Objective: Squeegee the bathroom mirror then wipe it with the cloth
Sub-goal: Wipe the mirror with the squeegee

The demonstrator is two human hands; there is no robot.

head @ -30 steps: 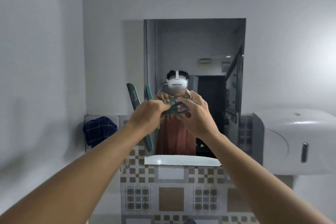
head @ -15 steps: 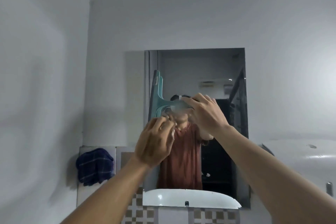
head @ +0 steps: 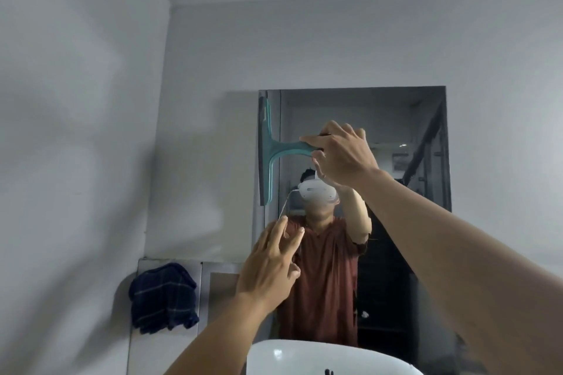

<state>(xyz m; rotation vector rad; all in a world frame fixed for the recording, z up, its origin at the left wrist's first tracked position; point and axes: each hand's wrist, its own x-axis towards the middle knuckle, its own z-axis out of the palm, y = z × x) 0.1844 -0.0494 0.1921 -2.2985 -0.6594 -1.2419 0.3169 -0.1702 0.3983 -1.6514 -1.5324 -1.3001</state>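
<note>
The squeegee (head: 269,151) is held by its handle in the right hand (head: 341,155), with the fingers closed around the handle end. The long blade is turned upright and is placed at the left edge of the mirror (head: 380,119), to the left of the right hand; whether it is pressed on the glass cannot be told. The left hand (head: 269,269) is seen lower, below the blade, with the fingers spread and loose, and nothing is grasped in it. A dark blue checked cloth (head: 163,298) is hung on the wall, further left of the left hand and a little lower. A white sink (head: 304,356) is seen under both hands.
</note>
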